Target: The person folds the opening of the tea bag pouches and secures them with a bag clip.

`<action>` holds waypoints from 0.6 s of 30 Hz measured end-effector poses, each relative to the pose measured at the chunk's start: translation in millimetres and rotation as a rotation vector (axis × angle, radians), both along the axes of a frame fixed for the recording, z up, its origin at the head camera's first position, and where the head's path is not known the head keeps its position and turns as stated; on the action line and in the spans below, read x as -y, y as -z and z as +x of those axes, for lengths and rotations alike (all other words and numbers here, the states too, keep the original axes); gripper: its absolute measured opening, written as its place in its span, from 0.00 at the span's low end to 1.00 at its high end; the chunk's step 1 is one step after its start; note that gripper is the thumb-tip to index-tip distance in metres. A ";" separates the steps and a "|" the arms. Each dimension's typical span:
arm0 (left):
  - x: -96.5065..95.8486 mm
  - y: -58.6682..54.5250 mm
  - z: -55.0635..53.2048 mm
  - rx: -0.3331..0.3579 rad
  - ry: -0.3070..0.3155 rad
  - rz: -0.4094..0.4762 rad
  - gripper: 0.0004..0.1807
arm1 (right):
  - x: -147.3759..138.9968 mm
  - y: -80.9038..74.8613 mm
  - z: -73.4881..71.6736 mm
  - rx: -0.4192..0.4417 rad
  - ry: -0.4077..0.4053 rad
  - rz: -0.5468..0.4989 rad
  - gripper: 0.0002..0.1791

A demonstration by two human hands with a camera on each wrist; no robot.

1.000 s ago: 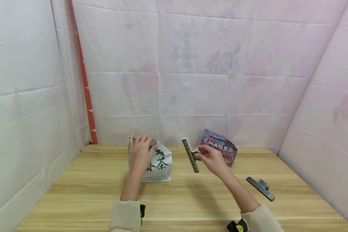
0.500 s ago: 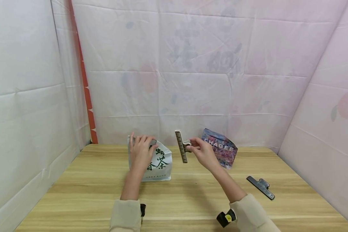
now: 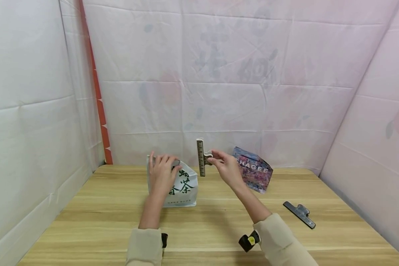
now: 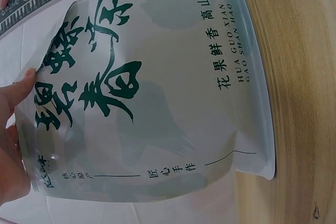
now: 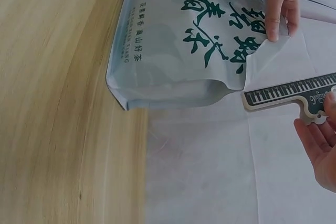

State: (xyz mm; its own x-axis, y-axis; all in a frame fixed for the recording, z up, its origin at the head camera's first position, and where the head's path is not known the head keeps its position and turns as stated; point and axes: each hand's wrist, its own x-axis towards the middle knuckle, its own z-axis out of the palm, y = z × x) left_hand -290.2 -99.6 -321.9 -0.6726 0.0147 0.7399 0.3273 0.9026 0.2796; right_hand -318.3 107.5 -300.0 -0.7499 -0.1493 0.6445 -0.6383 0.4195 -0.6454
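A white tea bag (image 3: pixel 188 195) with green Chinese lettering stands on the wooden table, its top edge folded over. My left hand (image 3: pixel 161 175) pinches that top edge, thumb on the lettered front in the left wrist view; the fingers behind are partly hidden. To the right of the bag, my right hand (image 3: pixel 228 169) holds a bulldog clip (image 3: pixel 200 158) by its handles. Piano keys are printed along the clip's long bar, which stands almost upright in the head view. In the right wrist view, the end of the clip (image 5: pixel 278 94) lies close to the bag's upper corner.
Behind the right hand stands a blue and pink CHAGEE bag (image 3: pixel 255 173). A dark, long-barred clip (image 3: pixel 299 214) lies on the right part of the table (image 3: pixel 199 232). White printed sheets (image 3: pixel 219 74) hang at the back and both sides.
My right hand has moved left and up with the bulldog clip, closer to the tea bag, and the clip has turned more upright. The left hand and the bag have stayed put.
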 end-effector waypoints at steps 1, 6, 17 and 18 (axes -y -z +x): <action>0.0 -0.1 0.0 0.000 -0.001 -0.002 0.12 | 1.2 -0.5 -0.2 -0.014 -0.009 -0.006 0.16; -0.2 -0.3 -0.1 -0.001 -0.006 -0.008 0.12 | 6.7 -3.0 -2.0 -0.082 -0.057 -0.052 0.14; -0.8 -0.5 1.4 -0.003 0.002 -0.002 0.12 | 17.6 -3.2 -8.0 -0.191 -0.142 -0.102 0.13; -1.1 -0.4 1.5 0.000 0.004 0.001 0.12 | 18.6 -2.7 -8.5 -0.200 -0.153 -0.094 0.13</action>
